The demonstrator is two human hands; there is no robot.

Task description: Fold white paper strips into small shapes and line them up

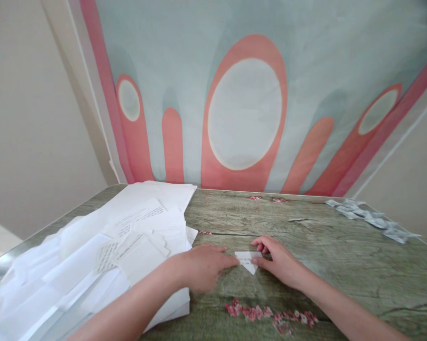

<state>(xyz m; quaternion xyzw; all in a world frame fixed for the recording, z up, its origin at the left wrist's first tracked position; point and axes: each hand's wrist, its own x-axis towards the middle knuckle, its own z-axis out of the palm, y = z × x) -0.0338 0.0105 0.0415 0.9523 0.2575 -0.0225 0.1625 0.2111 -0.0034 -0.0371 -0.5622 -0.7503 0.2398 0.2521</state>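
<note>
A small folded piece of white paper (248,260) with printed text lies on the wood-patterned table, its lower part narrowing to a point. My left hand (205,266) reaches in from the left with its index finger stretched to the paper's left edge, the other fingers partly bent. At the paper's right edge, the thumb of my right hand (275,259) touches it, while the index finger is curled above, apart from the thumb. Neither hand lifts the paper.
A large loose pile of white paper sheets (89,237) covers the table's left side, some with print. Several small folded papers (371,219) lie at the far right edge. The table (341,265) has pink flower prints and meets a painted wall panel (188,57).
</note>
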